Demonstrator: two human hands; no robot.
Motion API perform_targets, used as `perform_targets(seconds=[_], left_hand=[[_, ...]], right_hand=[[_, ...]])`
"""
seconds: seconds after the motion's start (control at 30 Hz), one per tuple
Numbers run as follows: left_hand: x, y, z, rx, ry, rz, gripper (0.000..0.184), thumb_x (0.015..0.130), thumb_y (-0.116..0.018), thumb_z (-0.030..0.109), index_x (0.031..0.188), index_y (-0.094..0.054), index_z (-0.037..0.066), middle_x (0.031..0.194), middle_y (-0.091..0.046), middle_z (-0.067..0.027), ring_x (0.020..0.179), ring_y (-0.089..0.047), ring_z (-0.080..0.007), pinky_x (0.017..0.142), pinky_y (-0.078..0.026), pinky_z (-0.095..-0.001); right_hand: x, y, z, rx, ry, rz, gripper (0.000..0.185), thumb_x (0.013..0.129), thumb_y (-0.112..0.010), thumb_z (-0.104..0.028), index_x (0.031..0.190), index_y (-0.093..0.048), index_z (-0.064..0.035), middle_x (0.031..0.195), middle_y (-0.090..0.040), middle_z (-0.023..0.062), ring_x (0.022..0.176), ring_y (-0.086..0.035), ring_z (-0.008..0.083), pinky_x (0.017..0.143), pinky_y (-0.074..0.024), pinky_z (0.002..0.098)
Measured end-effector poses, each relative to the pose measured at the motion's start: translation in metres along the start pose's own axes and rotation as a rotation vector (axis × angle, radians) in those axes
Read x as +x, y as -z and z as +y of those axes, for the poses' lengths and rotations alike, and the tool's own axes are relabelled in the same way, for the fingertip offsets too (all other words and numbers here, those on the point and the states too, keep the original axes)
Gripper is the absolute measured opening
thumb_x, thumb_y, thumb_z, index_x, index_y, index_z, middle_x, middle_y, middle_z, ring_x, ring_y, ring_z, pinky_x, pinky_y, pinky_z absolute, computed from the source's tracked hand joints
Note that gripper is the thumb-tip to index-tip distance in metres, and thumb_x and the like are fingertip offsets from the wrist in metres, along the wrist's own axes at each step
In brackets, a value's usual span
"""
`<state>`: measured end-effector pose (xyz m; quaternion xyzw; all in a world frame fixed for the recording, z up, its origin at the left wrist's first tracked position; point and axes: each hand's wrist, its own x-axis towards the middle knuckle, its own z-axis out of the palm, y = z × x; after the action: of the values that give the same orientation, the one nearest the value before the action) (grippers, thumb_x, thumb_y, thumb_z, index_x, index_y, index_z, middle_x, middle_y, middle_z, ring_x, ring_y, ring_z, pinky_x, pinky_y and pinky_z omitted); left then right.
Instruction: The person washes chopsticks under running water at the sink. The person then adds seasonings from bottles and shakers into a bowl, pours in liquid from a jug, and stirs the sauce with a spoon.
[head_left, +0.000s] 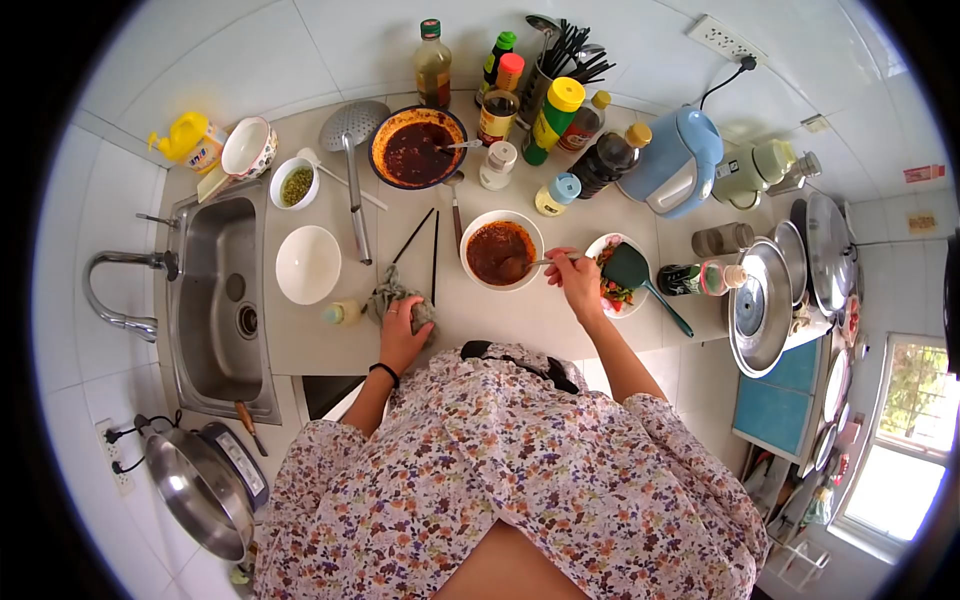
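My right hand (573,283) is closed on the handle of a metal spoon (545,263), whose bowl dips into red-brown sauce in a white bowl (537,228). On the counter, my left hand (405,330) rests on a crumpled grey-green cloth (388,296), fingers curled over it. Two black chopsticks (435,250) lie between the cloth and the sauce bowl. Just right of my right hand, a dark green spatula (630,268) lies across a plate of chopped red and green pieces (610,292). A small pale bottle (343,313) lies beside the cloth.
A sink (180,320) with a tap (120,258) is at left. Along the back stand a dark bowl of red paste (374,150), several sauce bottles (433,70) and a blue kettle (680,160). An empty white bowl (308,265) sits near the sink. Metal pans (760,345) crowd the right.
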<state>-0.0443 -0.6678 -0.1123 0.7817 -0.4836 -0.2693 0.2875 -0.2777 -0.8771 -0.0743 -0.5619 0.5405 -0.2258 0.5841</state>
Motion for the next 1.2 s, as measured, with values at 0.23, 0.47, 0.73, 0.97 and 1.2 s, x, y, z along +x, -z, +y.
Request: perform_targets(seconds=[0.23,0.47,0.73,0.97,1.2], left_hand=[[0.001,0.001,-0.002,-0.004,-0.007,-0.005,0.044,0.067,-0.068,0.011,0.107,-0.050,0.010,0.090,-0.047,-0.0112,0.078,-0.048,-0.0257,0.070,-0.042,-0.0358],[-0.001,-0.002,-0.001,0.014,-0.027,0.016,0.044,0.067,-0.069,0.011,0.107,-0.050,0.010,0.090,-0.047,-0.0113,0.077,-0.048,-0.0258,0.069,-0.042,-0.0353],[-0.001,-0.003,0.000,0.002,-0.040,0.024,0.044,0.067,-0.068,0.012,0.107,-0.050,0.010,0.092,-0.048,-0.0116,0.077,-0.049,-0.0262,0.069,-0.042,-0.0356],[0.001,0.000,-0.001,-0.004,-0.005,-0.010,0.044,0.067,-0.068,0.011,0.107,-0.049,0.009,0.093,-0.047,-0.0124,0.078,-0.049,-0.0267,0.070,-0.042,-0.0363],[0.002,0.001,-0.001,0.001,-0.021,-0.026,0.044,0.068,-0.068,0.010,0.108,-0.049,0.009,0.093,-0.047,-0.0123,0.078,-0.049,-0.0268,0.069,-0.042,-0.0367]], right_hand=[[-0.005,-0.016,0.005,0.196,0.011,-0.082,0.022,0.088,-0.048,-0.014,0.093,-0.060,0.0036,0.066,-0.060,0.0061,0.055,-0.055,0.0099,0.052,-0.0459,0.0223],[0.001,-0.020,0.011,0.179,0.067,0.034,0.021,0.087,-0.048,-0.014,0.091,-0.061,0.0026,0.066,-0.061,0.0076,0.056,-0.057,0.0101,0.052,-0.0452,0.0218],[0.001,-0.012,0.007,0.111,0.040,0.079,0.019,0.088,-0.048,-0.012,0.093,-0.060,0.0025,0.066,-0.060,0.0060,0.056,-0.056,0.0091,0.051,-0.0453,0.0213],[-0.005,-0.008,0.001,0.069,-0.031,-0.020,0.021,0.088,-0.049,-0.014,0.092,-0.061,0.0034,0.067,-0.060,0.0065,0.057,-0.057,0.0097,0.053,-0.0469,0.0222],[-0.001,-0.023,0.007,0.176,0.078,-0.070,0.020,0.087,-0.050,-0.014,0.091,-0.062,0.0019,0.066,-0.061,0.0072,0.059,-0.058,0.0098,0.053,-0.0474,0.0221]])
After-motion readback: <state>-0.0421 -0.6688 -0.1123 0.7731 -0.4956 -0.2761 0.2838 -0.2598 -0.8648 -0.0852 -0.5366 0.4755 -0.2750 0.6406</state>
